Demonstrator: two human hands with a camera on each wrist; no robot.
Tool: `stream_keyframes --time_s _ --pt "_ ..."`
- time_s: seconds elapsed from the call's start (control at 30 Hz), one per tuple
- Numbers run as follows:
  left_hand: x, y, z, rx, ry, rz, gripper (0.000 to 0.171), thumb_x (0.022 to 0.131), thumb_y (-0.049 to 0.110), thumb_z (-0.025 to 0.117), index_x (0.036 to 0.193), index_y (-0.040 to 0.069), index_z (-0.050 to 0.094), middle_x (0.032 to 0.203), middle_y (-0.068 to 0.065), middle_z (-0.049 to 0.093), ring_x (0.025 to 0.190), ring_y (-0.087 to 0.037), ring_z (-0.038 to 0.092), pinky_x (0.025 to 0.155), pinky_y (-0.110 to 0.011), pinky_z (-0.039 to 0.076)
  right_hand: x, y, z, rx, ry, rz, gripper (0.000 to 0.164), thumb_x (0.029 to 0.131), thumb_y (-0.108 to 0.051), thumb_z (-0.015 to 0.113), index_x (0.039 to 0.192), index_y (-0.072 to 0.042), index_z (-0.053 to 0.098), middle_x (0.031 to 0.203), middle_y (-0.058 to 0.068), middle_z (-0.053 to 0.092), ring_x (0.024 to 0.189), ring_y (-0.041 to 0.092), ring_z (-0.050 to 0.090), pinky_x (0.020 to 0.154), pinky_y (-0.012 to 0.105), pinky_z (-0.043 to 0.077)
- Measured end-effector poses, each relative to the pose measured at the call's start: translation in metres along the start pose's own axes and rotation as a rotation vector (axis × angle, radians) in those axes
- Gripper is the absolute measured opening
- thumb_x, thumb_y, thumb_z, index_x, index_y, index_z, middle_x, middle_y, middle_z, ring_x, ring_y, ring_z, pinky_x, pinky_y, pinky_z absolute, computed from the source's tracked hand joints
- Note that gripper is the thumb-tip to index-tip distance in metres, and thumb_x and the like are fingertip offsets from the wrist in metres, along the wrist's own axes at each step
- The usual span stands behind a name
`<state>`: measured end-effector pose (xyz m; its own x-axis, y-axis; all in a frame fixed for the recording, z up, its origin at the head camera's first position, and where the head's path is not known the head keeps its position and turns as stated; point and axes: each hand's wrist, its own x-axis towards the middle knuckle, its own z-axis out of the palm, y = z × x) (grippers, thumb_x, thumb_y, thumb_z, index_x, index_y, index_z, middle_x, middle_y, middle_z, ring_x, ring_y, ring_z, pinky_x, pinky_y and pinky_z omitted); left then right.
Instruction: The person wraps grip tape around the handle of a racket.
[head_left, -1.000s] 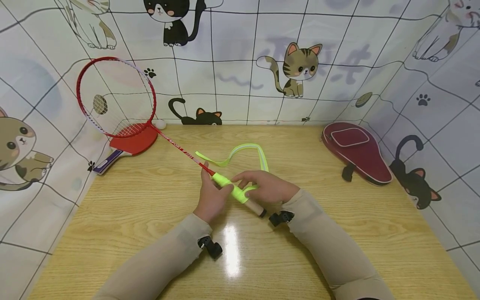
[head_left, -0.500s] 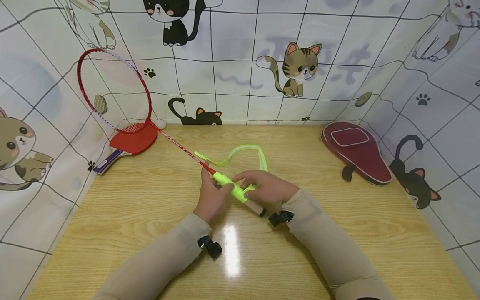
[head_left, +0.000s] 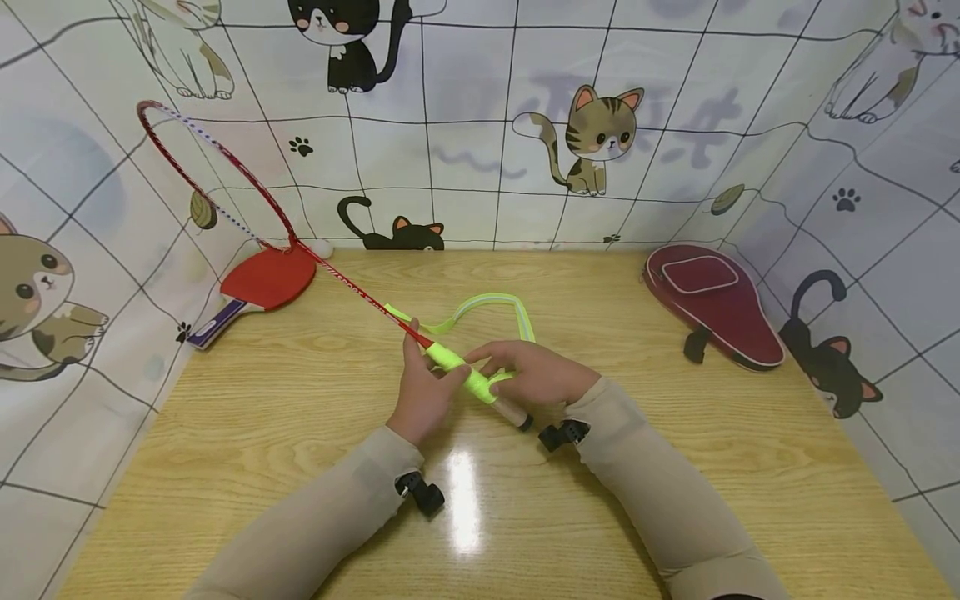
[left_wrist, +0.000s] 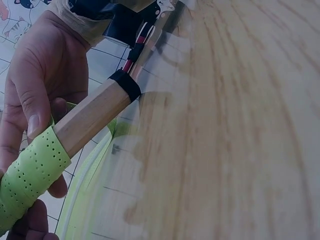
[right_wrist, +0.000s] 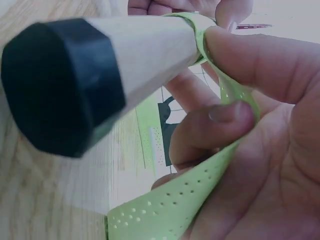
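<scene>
My left hand (head_left: 426,387) grips a red badminton racket (head_left: 341,279) at the top of its handle, over yellow-green perforated overgrip tape (left_wrist: 32,175) wound round it. The racket's head leans up at the far left, seen at a slant. My right hand (head_left: 536,372) is beside the handle and pinches the tape between thumb and curled fingers, as the right wrist view shows. Bare wooden handle (left_wrist: 92,112) shows below the wound tape, ending in a black butt cap (right_wrist: 65,87). From the right hand the loose tape (head_left: 498,297) runs in a curve over the table.
A red table tennis bat (head_left: 270,279) lies at the back left, under the racket's head. Near it sits a white ball (head_left: 322,248). A dark red bat case (head_left: 708,300) lies at the right. Cat-patterned cloth walls (head_left: 465,150) border the wooden table (head_left: 570,517).
The racket has turned about its shaft, so its head now looks narrower and more edge-on. Both hands stay almost in place. The loose tape's far end has shifted slightly left.
</scene>
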<state>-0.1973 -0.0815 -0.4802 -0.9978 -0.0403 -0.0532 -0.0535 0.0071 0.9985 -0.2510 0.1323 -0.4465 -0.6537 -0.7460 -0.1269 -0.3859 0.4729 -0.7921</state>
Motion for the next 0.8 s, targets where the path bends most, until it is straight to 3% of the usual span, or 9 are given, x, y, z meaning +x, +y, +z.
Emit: stream_keyframes --time_s 0.17,0.53,0.8 --pt "0.0009 0.0003 -0.0002 -0.002 0.004 -0.013 0.106 0.094 0.004 0.069 0.168 0.028 -0.002 0.142 -0.03 0.055 0.122 -0.039 0.064 0.094 -0.034 0.053 -0.0004 0.001 -0.0003 0.03 -0.009 -0.003 0.06 0.096 -0.003 0.065 0.151 -0.025 0.056 0.131 0.003 0.07 0.122 0.02 0.067 0.101 0.044 0.053" --pt "-0.0015 0.0014 -0.0011 0.038 0.001 0.001 0.111 0.094 0.012 0.076 0.169 0.027 -0.005 0.129 -0.023 0.064 0.105 -0.03 0.071 0.087 -0.032 0.056 0.0009 -0.0015 0.0007 -0.066 0.051 -0.011 0.056 0.094 -0.007 0.073 0.148 -0.018 0.059 0.122 0.001 0.073 0.118 0.019 0.067 0.101 0.047 0.053" --pt "0.0008 0.0002 0.0004 0.03 0.018 -0.003 0.11 0.093 0.007 0.073 0.169 0.022 -0.006 0.131 -0.027 0.063 0.113 -0.033 0.069 0.092 -0.035 0.055 -0.0002 -0.0013 -0.0028 -0.08 0.019 -0.038 0.06 0.092 -0.002 0.065 0.15 -0.019 0.059 0.121 0.0 0.072 0.12 0.02 0.066 0.099 0.044 0.053"
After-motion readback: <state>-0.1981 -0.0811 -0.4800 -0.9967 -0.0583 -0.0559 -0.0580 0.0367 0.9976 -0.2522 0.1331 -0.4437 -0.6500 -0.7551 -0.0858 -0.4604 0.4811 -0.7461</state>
